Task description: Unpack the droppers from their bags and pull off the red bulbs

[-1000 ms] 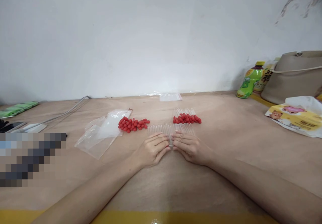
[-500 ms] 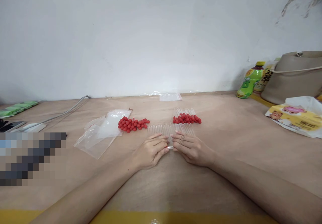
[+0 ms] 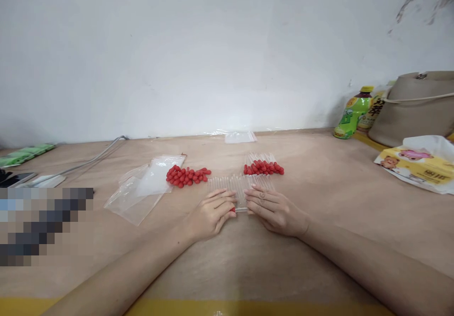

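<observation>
Close together near the table's middle, both hands rest over a row of clear thin tubes (image 3: 238, 188) lying side by side. My left hand (image 3: 217, 212) is closed, with a small red rubber bulb (image 3: 232, 209) showing between its thumb and fingers. A clear tube (image 3: 241, 209) runs crosswise from that bulb to my right hand (image 3: 275, 212), which is closed on its other end. Just beyond my left hand lies a pile of loose red bulbs (image 3: 186, 176). Behind my right hand are several clear tubes fitted with red bulbs (image 3: 263, 167), like droppers.
Clear plastic bags (image 3: 142, 195) lie at the left, and another small bag (image 3: 240, 137) is by the wall. A grey cable (image 3: 95, 156) crosses the left side. At the right stand a green bottle (image 3: 349, 117), a beige bag (image 3: 413, 112) and a yellow-white packet (image 3: 418, 164).
My right hand has shifted slightly right, so the gap between the hands is wider. More of the red bulb shows at my left fingertips.
</observation>
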`<state>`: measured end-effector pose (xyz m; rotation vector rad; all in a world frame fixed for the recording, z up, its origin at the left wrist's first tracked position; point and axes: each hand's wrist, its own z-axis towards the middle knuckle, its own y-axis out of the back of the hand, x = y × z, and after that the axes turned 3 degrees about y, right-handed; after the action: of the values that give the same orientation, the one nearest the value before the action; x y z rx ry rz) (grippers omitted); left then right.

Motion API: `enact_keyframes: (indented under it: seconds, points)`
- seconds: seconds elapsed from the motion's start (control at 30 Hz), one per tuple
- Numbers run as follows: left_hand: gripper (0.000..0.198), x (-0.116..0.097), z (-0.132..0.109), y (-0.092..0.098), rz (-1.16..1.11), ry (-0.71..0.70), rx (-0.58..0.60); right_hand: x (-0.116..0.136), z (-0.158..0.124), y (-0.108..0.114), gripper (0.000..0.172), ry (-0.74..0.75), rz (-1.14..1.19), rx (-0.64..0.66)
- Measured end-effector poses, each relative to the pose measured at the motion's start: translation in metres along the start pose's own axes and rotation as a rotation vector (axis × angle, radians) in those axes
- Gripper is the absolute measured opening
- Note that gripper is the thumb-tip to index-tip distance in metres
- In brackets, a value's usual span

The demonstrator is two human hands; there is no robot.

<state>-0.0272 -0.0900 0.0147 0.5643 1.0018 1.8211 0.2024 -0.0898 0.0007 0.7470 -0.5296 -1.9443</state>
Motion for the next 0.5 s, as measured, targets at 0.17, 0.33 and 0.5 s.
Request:
enact_keyframes:
  seconds: [0.17,0.33,0.5]
  points:
    - [0.012,0.014,-0.006,0.008,0.080,0.159,-0.152,-0.010,-0.008,0.000,0.016,-0.190,-0.052,-0.060]
    - [0.021,0.033,0.007,0.032,0.149,0.448,-0.263,-0.010,-0.003,-0.002,0.020,-0.385,-0.220,-0.015]
    - [0.024,0.058,0.031,0.060,0.180,0.706,-0.130,-0.007,0.008,-0.004,0.024,-0.506,-0.178,0.018]
